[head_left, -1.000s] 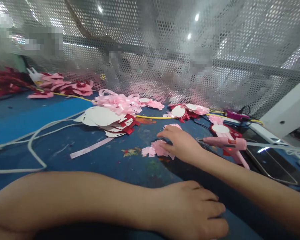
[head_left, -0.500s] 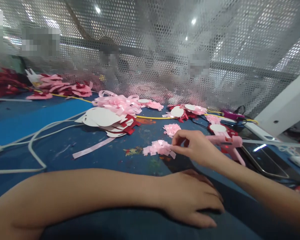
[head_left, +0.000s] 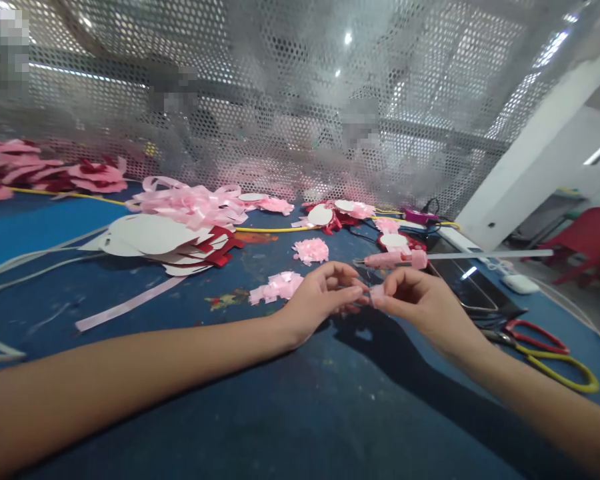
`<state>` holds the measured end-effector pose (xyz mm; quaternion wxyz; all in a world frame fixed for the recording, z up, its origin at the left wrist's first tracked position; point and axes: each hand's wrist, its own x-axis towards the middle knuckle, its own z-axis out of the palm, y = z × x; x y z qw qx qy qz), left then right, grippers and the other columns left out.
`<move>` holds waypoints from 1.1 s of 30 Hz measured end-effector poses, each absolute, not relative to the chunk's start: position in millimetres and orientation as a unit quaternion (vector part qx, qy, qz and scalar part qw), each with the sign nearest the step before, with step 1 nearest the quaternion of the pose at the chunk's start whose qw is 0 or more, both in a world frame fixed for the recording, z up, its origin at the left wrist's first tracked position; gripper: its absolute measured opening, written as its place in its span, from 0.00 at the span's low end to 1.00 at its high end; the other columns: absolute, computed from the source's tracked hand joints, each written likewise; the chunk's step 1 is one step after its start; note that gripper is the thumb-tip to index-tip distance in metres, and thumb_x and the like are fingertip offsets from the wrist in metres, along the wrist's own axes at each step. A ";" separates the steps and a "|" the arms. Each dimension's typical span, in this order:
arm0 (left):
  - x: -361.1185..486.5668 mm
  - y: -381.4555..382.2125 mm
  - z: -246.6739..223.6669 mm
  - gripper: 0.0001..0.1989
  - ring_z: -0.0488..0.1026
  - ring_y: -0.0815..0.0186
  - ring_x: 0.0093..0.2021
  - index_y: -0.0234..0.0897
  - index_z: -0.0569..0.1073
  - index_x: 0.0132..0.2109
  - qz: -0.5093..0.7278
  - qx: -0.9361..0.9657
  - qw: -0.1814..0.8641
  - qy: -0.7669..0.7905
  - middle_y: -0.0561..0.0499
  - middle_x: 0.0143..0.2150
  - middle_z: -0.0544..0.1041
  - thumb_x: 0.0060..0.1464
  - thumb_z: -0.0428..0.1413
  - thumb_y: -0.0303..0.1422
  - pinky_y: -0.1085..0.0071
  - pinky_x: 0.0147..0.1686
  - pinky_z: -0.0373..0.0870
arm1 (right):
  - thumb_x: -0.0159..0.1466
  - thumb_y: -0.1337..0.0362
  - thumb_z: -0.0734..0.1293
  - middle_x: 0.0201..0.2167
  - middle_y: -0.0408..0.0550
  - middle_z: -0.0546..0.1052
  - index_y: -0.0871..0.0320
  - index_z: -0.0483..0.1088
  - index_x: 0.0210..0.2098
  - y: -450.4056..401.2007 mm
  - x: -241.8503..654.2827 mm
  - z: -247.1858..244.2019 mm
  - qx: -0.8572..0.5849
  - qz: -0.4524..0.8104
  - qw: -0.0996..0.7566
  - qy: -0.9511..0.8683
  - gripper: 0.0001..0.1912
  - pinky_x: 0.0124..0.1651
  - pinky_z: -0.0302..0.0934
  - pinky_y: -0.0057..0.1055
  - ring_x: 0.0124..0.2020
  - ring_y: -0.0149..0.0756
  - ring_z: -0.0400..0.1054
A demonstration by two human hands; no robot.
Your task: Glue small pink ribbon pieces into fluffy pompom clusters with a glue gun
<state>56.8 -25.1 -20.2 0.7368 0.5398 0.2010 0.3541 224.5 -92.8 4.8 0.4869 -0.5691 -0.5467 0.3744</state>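
A short piece of pink ribbon (head_left: 377, 295) is held above the blue tabletop, between my two hands. My right hand (head_left: 425, 303) pinches it between thumb and forefinger. At its left edge the thumb and fingertips of my left hand (head_left: 323, 297) are drawn together on it; their exact grip is partly hidden. Just beyond lies a pink hot glue gun (head_left: 396, 259) with a long glue stick (head_left: 490, 255) out of its back. A heap of small folded pink ribbons (head_left: 276, 288) is left of my left hand, and a round pink ribbon rosette (head_left: 311, 251) sits behind it.
At left are stacked white card shapes (head_left: 145, 235) with red tails and a pile of pink ribbon (head_left: 190, 200). Scissors (head_left: 545, 350) and a dark tablet-like device (head_left: 473, 287) lie at right. A yellow cable (head_left: 270, 231) runs along the back, before a perforated metal screen (head_left: 280, 100).
My right hand has lifted a ribbon piece from the heap and moved right. My left hand has risen from the tabletop to meet it. The view has turned right, bringing the scissors into sight.
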 end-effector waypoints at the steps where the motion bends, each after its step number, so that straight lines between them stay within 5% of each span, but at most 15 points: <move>1: 56.6 -25.2 -19.8 0.17 0.74 0.71 0.33 0.36 0.66 0.39 0.355 0.535 0.741 0.198 0.53 0.35 0.74 0.45 0.64 0.34 0.73 0.35 0.69 | 0.50 0.56 0.75 0.22 0.38 0.67 0.57 0.64 0.24 -94.0 223.9 0.5 -0.567 0.384 0.491 -0.538 0.16 0.30 0.56 0.27 0.25 0.27 0.61; 16: 56.6 -22.5 -22.2 0.20 0.71 0.73 0.26 0.36 0.66 0.39 0.352 0.523 0.744 0.222 0.56 0.28 0.75 0.39 0.66 0.27 0.76 0.30 0.66 | 0.50 0.56 0.72 0.20 0.36 0.62 0.56 0.60 0.23 -87.2 213.5 -10.5 -0.565 0.351 0.483 -0.570 0.17 0.26 0.52 0.26 0.22 0.26 0.56; 22: 56.0 -12.1 -22.2 0.13 0.72 0.72 0.29 0.36 0.66 0.34 0.359 0.590 0.679 0.250 0.54 0.30 0.75 0.43 0.63 0.28 0.75 0.30 0.65 | 0.55 0.55 0.69 0.15 0.35 0.54 0.55 0.52 0.18 -101.0 260.5 -2.3 -0.647 0.004 0.267 -0.714 0.22 0.24 0.43 0.28 0.19 0.27 0.47; 27: 54.7 -0.6 -18.1 0.11 0.74 0.70 0.32 0.34 0.69 0.33 0.334 0.633 0.648 0.259 0.52 0.30 0.77 0.42 0.63 0.24 0.72 0.36 0.68 | 0.59 0.48 0.64 0.17 0.38 0.54 0.53 0.44 0.20 -105.8 297.8 -2.2 -0.710 -0.193 0.243 -0.632 0.26 0.25 0.44 0.31 0.19 0.31 0.48; 33: 55.0 1.9 -17.6 0.11 0.72 0.72 0.30 0.35 0.67 0.33 0.355 0.642 0.613 0.292 0.54 0.30 0.74 0.43 0.62 0.26 0.72 0.36 0.69 | 0.52 0.45 0.68 0.29 0.49 0.70 0.56 0.69 0.33 -75.9 309.4 -10.5 -0.726 -0.028 0.261 -0.635 0.21 0.29 0.55 0.36 0.28 0.41 0.63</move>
